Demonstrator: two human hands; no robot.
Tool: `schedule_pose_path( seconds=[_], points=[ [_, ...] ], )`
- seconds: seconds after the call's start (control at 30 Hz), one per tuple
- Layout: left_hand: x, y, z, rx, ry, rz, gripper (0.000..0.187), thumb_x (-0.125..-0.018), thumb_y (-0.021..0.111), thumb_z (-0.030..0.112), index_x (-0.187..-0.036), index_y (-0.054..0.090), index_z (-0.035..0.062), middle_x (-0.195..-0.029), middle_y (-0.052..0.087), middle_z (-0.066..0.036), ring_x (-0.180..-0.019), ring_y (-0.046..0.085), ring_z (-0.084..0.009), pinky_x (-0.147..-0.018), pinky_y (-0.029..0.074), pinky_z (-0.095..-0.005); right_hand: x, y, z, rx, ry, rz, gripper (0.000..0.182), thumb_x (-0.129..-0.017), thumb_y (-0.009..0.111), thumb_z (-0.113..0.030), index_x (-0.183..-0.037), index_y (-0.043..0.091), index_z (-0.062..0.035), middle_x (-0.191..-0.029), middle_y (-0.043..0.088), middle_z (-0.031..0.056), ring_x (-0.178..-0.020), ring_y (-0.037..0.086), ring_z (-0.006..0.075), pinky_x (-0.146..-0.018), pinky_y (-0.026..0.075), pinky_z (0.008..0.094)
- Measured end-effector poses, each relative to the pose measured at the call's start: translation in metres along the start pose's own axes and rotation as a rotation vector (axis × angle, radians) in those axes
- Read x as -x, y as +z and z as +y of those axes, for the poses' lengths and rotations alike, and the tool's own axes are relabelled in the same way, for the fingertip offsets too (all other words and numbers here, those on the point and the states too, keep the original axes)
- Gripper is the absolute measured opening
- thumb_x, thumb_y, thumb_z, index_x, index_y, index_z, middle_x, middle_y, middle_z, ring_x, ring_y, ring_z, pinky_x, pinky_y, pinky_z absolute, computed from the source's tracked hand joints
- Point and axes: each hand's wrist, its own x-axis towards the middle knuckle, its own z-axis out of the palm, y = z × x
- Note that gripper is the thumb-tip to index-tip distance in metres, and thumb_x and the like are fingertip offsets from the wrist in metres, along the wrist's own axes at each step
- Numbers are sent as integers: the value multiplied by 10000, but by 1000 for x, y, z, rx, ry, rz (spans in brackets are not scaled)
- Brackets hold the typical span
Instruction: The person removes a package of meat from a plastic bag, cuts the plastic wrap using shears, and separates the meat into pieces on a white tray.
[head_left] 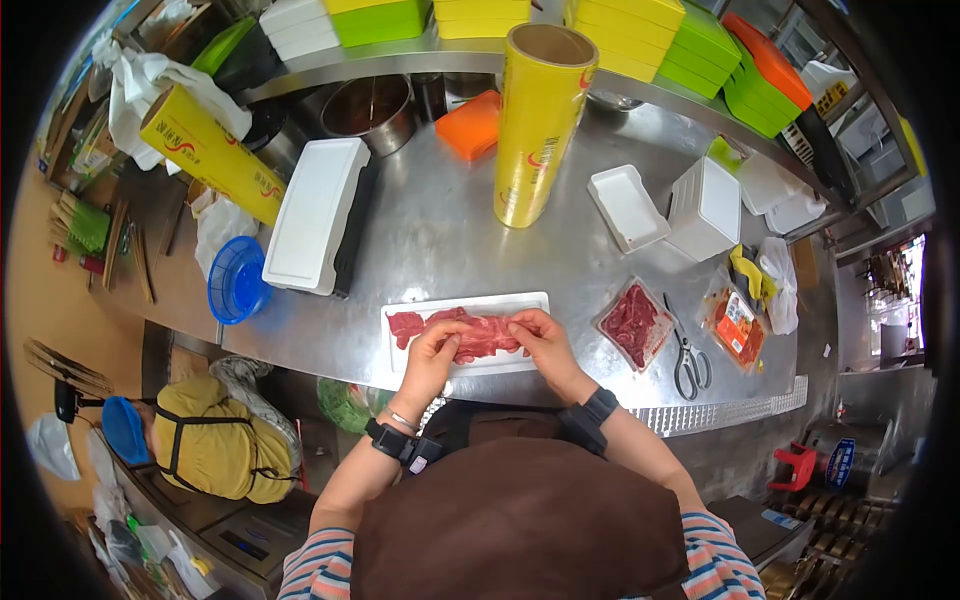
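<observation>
In the head view, the left hand [435, 355] is pinching the raw meat [480, 334] near its middle, thumb and fingers pressing together on the near edge. The right hand [545, 345] is pinching the same meat close to its right end. The meat is lying along a white tray [420, 305], which is resting at the near edge of the steel bench [430, 240]. To the right, a pack of dark red meat [636, 325] is sitting near the tray, with scissors [690, 370] lying just beside it and a second pack [736, 325] lying beyond them. Farther back, a yellow roll [540, 150] is standing upright. On the left, a white-lidded box [315, 215] is standing beside a blue basket [238, 280]. A co-worker in a yellow top [220, 440] is facing away.
</observation>
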Motion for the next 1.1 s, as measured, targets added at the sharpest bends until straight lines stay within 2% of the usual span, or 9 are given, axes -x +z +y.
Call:
schedule_pose_path(
  seconds=[0.1,0.17,0.3,0.37,0.4,0.5,0.57,0.6,1.1],
  points=[
    [3,-5,-5,-239,173,-43,266,-893,485,-75,-1103,618,21,-1118,564,-63,-922,606,-123,-694,566,-241,1,-1,5,99,-120,97,78,-894,620,-96,-931,602,-30,-797,619,-9,-682,553,50,-627,437,200],
    [6,-7,-10,-117,75,-48,290,-869,507,-88,-1125,605,8,-1164,539,-81,-937,602,-116,-686,555,-232,2,-3,0,167,-101,76,60,-885,621,-58,-894,591,-7,-781,613,-2,-673,547,54,-622,448,210],
    [17,-28,-14,-490,280,-10,330,-787,633,-44,-1107,618,39,-1130,590,-104,-911,631,-193,-693,526,-278,-5,6,13,154,-95,-37,61,-885,618,-53,-896,589,-1,-755,610,-3,-686,548,49,-602,451,213],
    [21,-39,-4,-643,336,26,338,-760,666,-15,-1089,624,50,-1110,610,-111,-892,635,-254,-721,521,-307,-8,12,17,354,-148,-85,73,-898,606,-79,-894,574,-14,-759,610,1,-678,548,54,-586,445,220],
    [25,-41,5,-625,200,35,358,-735,685,-23,-1084,632,33,-1135,610,-120,-932,632,-231,-731,520,-276,-10,19,14,353,-144,-92,73,-898,606,-79,-894,574,-14,-759,610,1,-678,548,54,-586,445,220],
    [28,-56,8,-774,260,86,363,-725,694,-16,-1079,633,37,-1129,613,-116,-937,633,-244,-736,527,-292,-15,44,5,656,-283,-64,81,-869,629,-86,-879,577,-24,-720,610,37,-638,563,106,-583,456,255],
    [31,-62,12,-802,270,114,366,-714,703,-11,-1070,635,41,-1127,612,-115,-907,638,-242,-715,530,-300,-18,59,-2,790,-365,-89,112,-812,659,-117,-866,592,-46,-764,644,113,-667,623,279,-603,480,341],
    [33,-65,13,-802,224,132,364,-712,704,5,-1067,635,46,-1118,613,-115,-900,636,-266,-725,526,-315,-19,64,-3,808,-381,-79,107,-803,654,-115,-841,580,-48,-762,643,110,-675,620,300,-598,479,371],
    [26,-82,8,-931,137,191,398,-644,785,61,-1013,642,96,-1029,550,-77,-717,617,-201,-656,514,-323,-26,62,-5,1191,-468,44,228,-747,743,-257,-814,582,-109,-634,622,57,-589,620,257,-519,469,361]
  ],
)
